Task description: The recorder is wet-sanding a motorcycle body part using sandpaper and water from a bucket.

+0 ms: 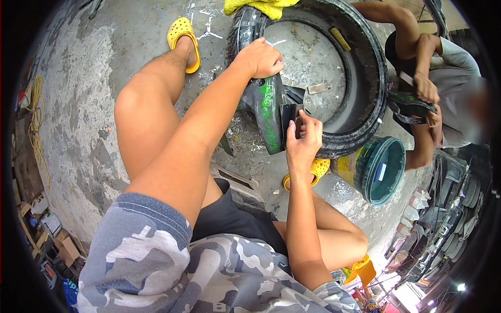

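My left hand (261, 58) is closed over the upper end of a black plastic part (269, 117), which has a green smeared surface and rests against a large black tire (368, 68). In my right hand (307, 136) is a small sanding block (299, 121), pinched between thumb and fingers. Dark sandpaper (287, 116) lies between the block and the part's right edge. The block's far side is hidden by my fingers.
A yellow cloth (258, 6) drapes over the tire, a yellow block (340, 39) sits on its inner wall, and a small block (315, 88) lies inside its ring. A teal bucket (371, 172) stands right. Beyond it, a co-worker (451, 73) holds another black part (409, 107).
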Tool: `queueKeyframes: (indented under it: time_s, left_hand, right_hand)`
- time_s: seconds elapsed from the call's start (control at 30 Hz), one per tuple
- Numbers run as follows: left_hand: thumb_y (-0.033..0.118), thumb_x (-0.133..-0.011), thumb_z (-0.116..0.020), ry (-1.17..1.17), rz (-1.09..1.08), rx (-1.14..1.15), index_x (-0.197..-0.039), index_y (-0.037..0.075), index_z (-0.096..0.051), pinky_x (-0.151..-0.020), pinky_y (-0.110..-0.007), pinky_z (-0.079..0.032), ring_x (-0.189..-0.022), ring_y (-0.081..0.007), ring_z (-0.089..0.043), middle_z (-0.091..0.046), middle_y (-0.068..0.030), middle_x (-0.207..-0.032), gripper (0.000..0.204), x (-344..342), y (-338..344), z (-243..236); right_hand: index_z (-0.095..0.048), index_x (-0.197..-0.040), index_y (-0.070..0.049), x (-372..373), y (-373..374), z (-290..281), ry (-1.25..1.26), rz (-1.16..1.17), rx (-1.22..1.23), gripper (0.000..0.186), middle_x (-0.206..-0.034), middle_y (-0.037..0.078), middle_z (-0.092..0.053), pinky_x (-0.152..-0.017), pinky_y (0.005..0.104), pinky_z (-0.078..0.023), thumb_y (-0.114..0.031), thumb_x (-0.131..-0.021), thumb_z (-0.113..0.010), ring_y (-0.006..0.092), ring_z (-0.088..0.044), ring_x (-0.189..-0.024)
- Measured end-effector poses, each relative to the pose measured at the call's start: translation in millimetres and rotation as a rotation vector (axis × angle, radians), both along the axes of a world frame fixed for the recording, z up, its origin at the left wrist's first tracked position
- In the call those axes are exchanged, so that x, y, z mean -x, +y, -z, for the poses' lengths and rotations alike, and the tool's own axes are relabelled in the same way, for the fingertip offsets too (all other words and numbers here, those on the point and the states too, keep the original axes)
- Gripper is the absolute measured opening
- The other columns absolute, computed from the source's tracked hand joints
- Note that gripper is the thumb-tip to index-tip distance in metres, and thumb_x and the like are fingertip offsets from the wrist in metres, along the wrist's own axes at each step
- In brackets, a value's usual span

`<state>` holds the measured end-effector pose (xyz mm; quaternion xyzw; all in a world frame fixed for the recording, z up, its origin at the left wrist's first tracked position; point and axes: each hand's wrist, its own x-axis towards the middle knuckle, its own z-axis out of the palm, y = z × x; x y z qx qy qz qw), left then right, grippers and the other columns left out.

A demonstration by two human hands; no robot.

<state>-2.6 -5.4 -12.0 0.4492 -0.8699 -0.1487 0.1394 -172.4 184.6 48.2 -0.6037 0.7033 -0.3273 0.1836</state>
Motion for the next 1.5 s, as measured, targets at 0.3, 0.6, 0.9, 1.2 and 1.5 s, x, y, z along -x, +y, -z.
queueKeyframes:
  time_s: [0.3,0.6,0.9,1.2,1.5]
  left_hand:
    - [0.028,-0.081,-0.043,0.03,0.009,-0.005,-0.073,0.005,-0.064,-0.087,-0.039,-0.04,-0.075,-0.0325,-0.06,-0.067,-0.0155,-0.078,0.032,-1.7,1.9,-2.3]
    - [0.029,-0.081,-0.043,0.034,0.0,-0.009,-0.073,0.005,-0.064,-0.086,-0.04,-0.04,-0.074,-0.0323,-0.06,-0.066,-0.016,-0.077,0.032,-2.1,1.5,-1.6]
    - [0.03,-0.086,-0.042,0.035,0.017,0.042,-0.08,0.007,-0.066,-0.092,-0.04,-0.039,-0.079,-0.0312,-0.063,-0.068,-0.0155,-0.081,0.033,0.2,-1.3,6.8]
    - [0.031,-0.087,-0.041,-0.085,0.072,0.049,-0.078,0.009,-0.07,-0.099,-0.043,-0.035,-0.074,-0.0302,-0.064,-0.068,-0.0149,-0.076,0.037,-3.7,-8.9,0.1]
    - [0.029,-0.088,-0.041,-0.073,0.067,0.038,-0.076,0.009,-0.067,-0.087,-0.04,-0.037,-0.07,-0.0279,-0.063,-0.068,-0.0115,-0.071,0.035,-3.9,-5.6,-8.3]
  right_hand:
    - [-0.058,-0.12,-0.007,-14.6,8.3,1.8,0.289,-0.036,-0.046,0.051,-0.13,0.023,-0.044,-0.098,0.052,-0.035,-0.03,-0.079,-0.076,0.0415,-0.04,-0.118]
    - [-0.064,-0.114,-0.001,0.7,7.9,8.7,0.187,-0.172,0.138,0.033,-0.108,0.019,-0.057,-0.082,0.0383,-0.049,0.001,-0.082,-0.066,0.0322,-0.057,-0.094]
    - [-0.054,-0.121,0.0,-18.7,-45.8,11.1,0.489,-0.361,0.195,0.043,-0.109,0.021,-0.054,-0.08,0.0448,-0.047,0.003,-0.078,-0.06,0.0377,-0.054,-0.096]
    - [-0.054,-0.124,0.004,-16.4,-39.6,7.6,0.479,-0.421,0.201,0.046,-0.107,0.022,-0.053,-0.085,0.0448,-0.044,0.01,-0.079,-0.057,0.0385,-0.051,-0.096]
    - [-0.063,-0.121,-0.002,6.5,-6.0,4.5,0.326,-0.395,0.106,0.041,-0.103,0.016,-0.055,-0.079,0.035,-0.044,0.007,-0.081,-0.061,0.0286,-0.052,-0.088]
